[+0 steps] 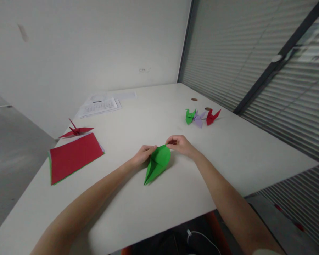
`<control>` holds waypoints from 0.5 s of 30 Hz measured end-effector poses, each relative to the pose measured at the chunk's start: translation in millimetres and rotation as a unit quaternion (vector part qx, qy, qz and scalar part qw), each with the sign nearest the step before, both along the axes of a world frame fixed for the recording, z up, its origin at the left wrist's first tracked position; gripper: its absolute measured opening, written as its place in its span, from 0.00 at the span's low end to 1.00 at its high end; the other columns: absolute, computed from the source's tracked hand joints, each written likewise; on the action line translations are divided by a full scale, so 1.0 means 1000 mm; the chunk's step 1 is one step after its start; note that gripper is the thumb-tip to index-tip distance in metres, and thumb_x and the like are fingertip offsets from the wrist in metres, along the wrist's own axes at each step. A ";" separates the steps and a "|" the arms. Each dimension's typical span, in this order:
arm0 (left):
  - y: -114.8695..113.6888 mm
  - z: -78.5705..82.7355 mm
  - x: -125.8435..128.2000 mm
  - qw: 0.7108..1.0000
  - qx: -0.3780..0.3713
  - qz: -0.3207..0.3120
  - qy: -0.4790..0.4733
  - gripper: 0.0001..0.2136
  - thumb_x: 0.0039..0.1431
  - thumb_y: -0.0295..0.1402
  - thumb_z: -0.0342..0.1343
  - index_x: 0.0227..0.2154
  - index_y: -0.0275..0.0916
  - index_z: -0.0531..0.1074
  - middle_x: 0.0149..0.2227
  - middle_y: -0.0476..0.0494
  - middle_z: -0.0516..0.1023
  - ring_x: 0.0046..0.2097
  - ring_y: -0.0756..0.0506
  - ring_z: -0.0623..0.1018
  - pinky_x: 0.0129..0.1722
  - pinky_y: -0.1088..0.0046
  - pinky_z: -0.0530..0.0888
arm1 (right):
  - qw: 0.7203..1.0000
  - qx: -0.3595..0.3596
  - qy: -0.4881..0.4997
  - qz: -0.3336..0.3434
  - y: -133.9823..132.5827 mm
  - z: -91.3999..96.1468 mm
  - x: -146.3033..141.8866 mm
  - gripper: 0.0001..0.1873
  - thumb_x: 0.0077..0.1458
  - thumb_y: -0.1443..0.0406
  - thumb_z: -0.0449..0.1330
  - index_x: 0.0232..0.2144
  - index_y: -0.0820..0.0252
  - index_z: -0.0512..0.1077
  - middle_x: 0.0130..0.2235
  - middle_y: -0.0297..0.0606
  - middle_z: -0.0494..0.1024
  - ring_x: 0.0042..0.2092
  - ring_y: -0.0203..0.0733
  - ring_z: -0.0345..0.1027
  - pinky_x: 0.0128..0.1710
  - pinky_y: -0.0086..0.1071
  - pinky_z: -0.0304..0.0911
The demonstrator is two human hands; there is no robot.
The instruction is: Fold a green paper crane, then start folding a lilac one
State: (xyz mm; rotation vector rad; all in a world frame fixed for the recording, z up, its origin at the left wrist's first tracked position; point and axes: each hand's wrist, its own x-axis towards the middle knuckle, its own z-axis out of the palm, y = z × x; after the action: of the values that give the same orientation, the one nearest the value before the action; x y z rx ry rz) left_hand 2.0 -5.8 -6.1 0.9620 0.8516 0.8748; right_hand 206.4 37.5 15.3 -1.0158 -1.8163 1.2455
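Head view, 12 o'clock taken as away from the wearer.

Green folded paper (pixel 157 163): lies on the white table (pixel 154 212) near its middle. Kite-like form, broad rounded end at 1 o'clock, narrow tip at 7 o'clock, upper flap slightly raised off the surface.

Left hand (pixel 143 155): sits at 10 o'clock of the paper, palm turned down. Fingers drawn together, tips pinching the upper left edge. Contact between wrist and table not discernible.

Right hand (pixel 180 144): sits at 2 o'clock of the paper. Thumb and forefinger closed on the top corner, remaining fingers curled loosely behind. Both grips narrow and tight on the paper, hands close together across its broad end.

Red paper stack (pixel 74 156): at 9 o'clock, well apart from the hands, flat, with a green sheet edge showing beneath.

Red crane (pixel 76 131): just beyond the stack, at its 12 o'clock, wings out.

Three small cranes at 1 o'clock, well apart from the right hand, in a close row: green crane (pixel 190 116), purple crane (pixel 199 118), second red crane (pixel 212 117).

Printed sheets (pixel 99 106): at 11 o'clock, near the wall.

White cable (pixel 202 238): below the near table edge, at 6 o'clock.
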 end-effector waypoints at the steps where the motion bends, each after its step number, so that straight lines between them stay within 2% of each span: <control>1: 0.001 0.000 -0.001 1.000 -0.001 0.000 0.010 0.24 0.42 0.53 0.65 0.22 0.33 0.75 0.20 0.47 0.71 0.23 0.51 0.69 0.25 0.74 0.65 | 1.000 -0.002 -0.008 0.009 0.000 0.001 0.002 0.13 0.43 0.58 0.65 0.27 0.62 0.73 0.27 0.35 0.75 0.30 0.36 0.67 0.32 0.32 0.63; 4: 0.004 -0.001 -0.004 0.998 0.022 -0.004 0.055 0.24 0.44 0.54 0.63 0.19 0.33 0.73 0.18 0.49 0.68 0.22 0.52 0.65 0.23 0.74 0.61 | 1.000 -0.009 -0.014 0.025 -0.001 0.003 0.003 0.12 0.43 0.58 0.66 0.26 0.62 0.73 0.26 0.35 0.75 0.29 0.36 0.67 0.32 0.32 0.63; 7: 0.006 0.000 -0.007 0.990 0.077 -0.023 0.117 0.23 0.45 0.53 0.62 0.22 0.32 0.75 0.19 0.49 0.69 0.23 0.52 0.64 0.25 0.75 0.60 | 0.999 -0.017 -0.006 0.030 -0.003 0.002 0.001 0.13 0.44 0.58 0.66 0.28 0.62 0.73 0.28 0.36 0.75 0.30 0.36 0.68 0.33 0.32 0.63; 11: 0.007 0.004 -0.011 0.966 0.143 -0.067 0.206 0.23 0.52 0.51 0.56 0.31 0.33 0.78 0.21 0.49 0.70 0.24 0.52 0.65 0.25 0.75 0.61 | 0.999 -0.010 -0.021 0.045 -0.003 0.001 0.001 0.12 0.45 0.58 0.65 0.28 0.62 0.73 0.28 0.37 0.77 0.31 0.37 0.68 0.34 0.32 0.63; 15: 0.009 0.004 -0.013 0.937 0.203 -0.073 0.274 0.22 0.57 0.49 0.51 0.30 0.33 0.78 0.21 0.50 0.69 0.24 0.51 0.64 0.25 0.75 0.61 | 0.995 0.006 -0.071 0.065 -0.002 -0.001 0.000 0.09 0.46 0.61 0.64 0.27 0.63 0.75 0.27 0.37 0.77 0.30 0.37 0.68 0.32 0.31 0.62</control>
State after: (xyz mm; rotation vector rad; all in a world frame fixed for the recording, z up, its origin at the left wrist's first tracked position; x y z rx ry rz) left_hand -11.0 3.5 -2.0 1.6613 1.0721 0.6694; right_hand 206.9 35.2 13.9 -1.0167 -2.0249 1.2637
